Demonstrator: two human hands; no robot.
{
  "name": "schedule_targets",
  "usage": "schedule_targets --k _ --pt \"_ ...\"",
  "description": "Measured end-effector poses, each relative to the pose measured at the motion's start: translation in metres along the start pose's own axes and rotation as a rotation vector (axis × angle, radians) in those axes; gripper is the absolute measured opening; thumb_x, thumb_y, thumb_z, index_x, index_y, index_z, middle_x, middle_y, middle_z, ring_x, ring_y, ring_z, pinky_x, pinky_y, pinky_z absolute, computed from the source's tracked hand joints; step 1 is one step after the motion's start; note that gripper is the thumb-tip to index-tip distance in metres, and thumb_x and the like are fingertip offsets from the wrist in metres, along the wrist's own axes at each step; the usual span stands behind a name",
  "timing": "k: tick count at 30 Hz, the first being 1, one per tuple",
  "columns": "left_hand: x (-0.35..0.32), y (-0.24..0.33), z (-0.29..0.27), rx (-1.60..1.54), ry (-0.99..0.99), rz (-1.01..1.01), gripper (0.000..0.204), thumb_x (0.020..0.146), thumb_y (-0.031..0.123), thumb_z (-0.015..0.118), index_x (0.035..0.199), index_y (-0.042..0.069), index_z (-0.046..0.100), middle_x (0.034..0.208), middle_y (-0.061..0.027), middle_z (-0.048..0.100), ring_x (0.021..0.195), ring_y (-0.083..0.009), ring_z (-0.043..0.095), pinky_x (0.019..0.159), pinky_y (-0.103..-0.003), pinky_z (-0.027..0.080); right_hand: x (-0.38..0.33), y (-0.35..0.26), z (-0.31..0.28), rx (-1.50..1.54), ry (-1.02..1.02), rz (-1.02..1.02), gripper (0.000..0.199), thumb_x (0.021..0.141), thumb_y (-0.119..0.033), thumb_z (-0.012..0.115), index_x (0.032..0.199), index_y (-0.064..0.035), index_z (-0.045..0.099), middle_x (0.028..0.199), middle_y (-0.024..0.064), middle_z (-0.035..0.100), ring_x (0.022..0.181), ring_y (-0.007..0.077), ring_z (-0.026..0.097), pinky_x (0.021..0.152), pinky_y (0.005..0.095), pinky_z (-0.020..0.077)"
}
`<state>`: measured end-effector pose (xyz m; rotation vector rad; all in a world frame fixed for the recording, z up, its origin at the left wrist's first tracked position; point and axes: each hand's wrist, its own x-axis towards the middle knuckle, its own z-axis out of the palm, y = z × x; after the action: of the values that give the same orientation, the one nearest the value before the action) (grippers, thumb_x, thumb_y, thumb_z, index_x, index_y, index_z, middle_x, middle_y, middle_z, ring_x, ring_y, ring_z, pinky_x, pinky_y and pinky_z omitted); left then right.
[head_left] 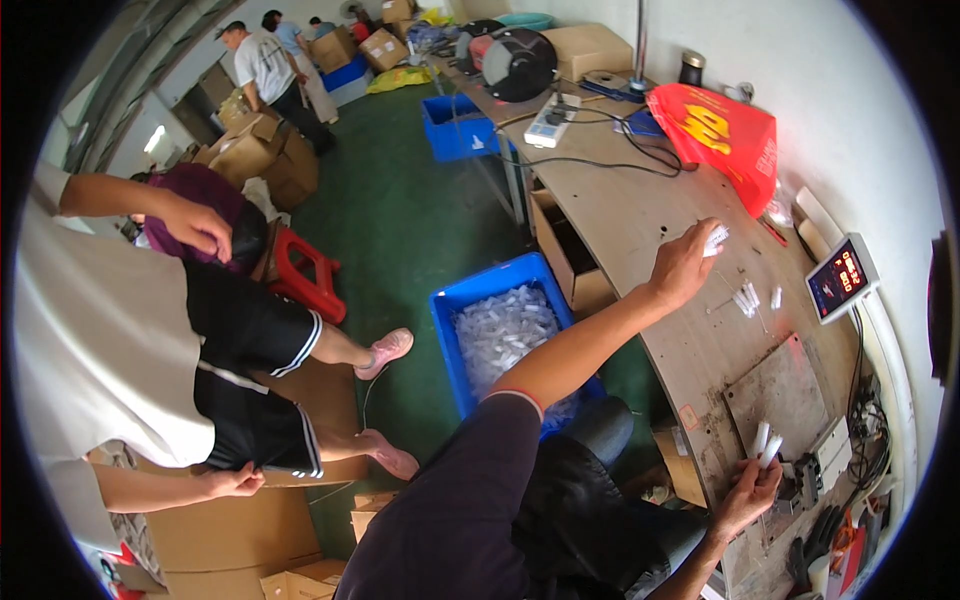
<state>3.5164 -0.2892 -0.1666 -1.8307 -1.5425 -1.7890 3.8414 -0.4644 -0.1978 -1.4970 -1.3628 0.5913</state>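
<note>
My left hand reaches out over the wooden table, its fingers closed on some small white plastic pieces. Lower down, by the table's near edge, my right hand grips a few white plastic tubes that stick up past the fingers. Between the two hands, several loose white pieces lie on the tabletop. A blue bin full of similar translucent white pieces stands on the floor beside my left arm.
A digital display stands near the wall, behind a flat metal plate. Farther along are a red bag, a power strip and cables. Another person in a white shirt stands at left near a red stool and cardboard boxes.
</note>
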Motion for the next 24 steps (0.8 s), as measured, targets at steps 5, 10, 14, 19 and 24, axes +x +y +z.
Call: schedule_targets --k 5,10,14,19,24 --pt "-0.051 0.041 -0.097 -0.117 0.008 -0.211 0.035 0.098 0.017 0.068 0.128 0.004 0.057 0.106 -0.0183 0.070 0.092 -0.0364 0.071 0.077 -0.038 0.056 0.011 0.018 -0.004 -0.045 0.025 -0.022 0.014 0.096 -0.007 0.055 0.105 -0.0001 0.062 0.069 -0.0001 0.060 0.057 0.0045 0.046 0.050 0.0235 0.0366" --pt "-0.232 0.034 -0.193 0.145 -0.312 -0.639 0.041 0.103 0.032 0.059 0.136 0.008 0.056 0.126 -0.0215 0.065 0.114 -0.0384 0.066 0.094 -0.043 0.052 0.014 0.027 -0.002 -0.038 0.037 -0.114 0.018 0.092 -0.008 0.055 0.105 0.0021 0.063 0.072 0.0049 0.060 0.061 0.0119 0.051 0.057 0.0305 0.0424" --pt "-0.425 -0.004 -0.225 0.330 -0.844 -0.982 0.038 0.095 0.036 0.062 0.120 0.007 0.065 0.108 -0.0219 0.071 0.101 -0.0421 0.068 0.089 -0.052 0.052 0.020 0.044 -0.009 -0.116 0.061 -0.141 0.021 0.089 -0.009 0.056 0.105 0.0031 0.063 0.076 0.0109 0.060 0.067 0.0190 0.057 0.065 0.0372 0.0490" --pt "-0.617 -0.061 -0.291 0.326 -1.035 -0.909 0.033 0.092 0.027 0.069 0.116 0.004 0.067 0.106 -0.0197 0.073 0.101 -0.0313 0.070 0.087 -0.045 0.054 0.003 0.008 0.003 -0.015 -0.035 -0.117 0.020 0.087 -0.010 0.057 0.102 0.0028 0.063 0.074 0.0097 0.060 0.065 0.0189 0.057 0.064 0.0364 0.0483" --pt "-0.614 -0.027 -0.301 0.251 -0.982 -0.948 0.033 0.092 0.027 0.068 0.115 0.003 0.067 0.104 -0.0195 0.073 0.099 -0.0316 0.071 0.086 -0.045 0.054 0.003 0.031 -0.004 -0.033 0.031 -0.093 0.015 0.091 -0.008 0.057 0.100 0.0006 0.064 0.070 -0.0007 0.059 0.058 0.0058 0.048 0.052 0.0250 0.0383"
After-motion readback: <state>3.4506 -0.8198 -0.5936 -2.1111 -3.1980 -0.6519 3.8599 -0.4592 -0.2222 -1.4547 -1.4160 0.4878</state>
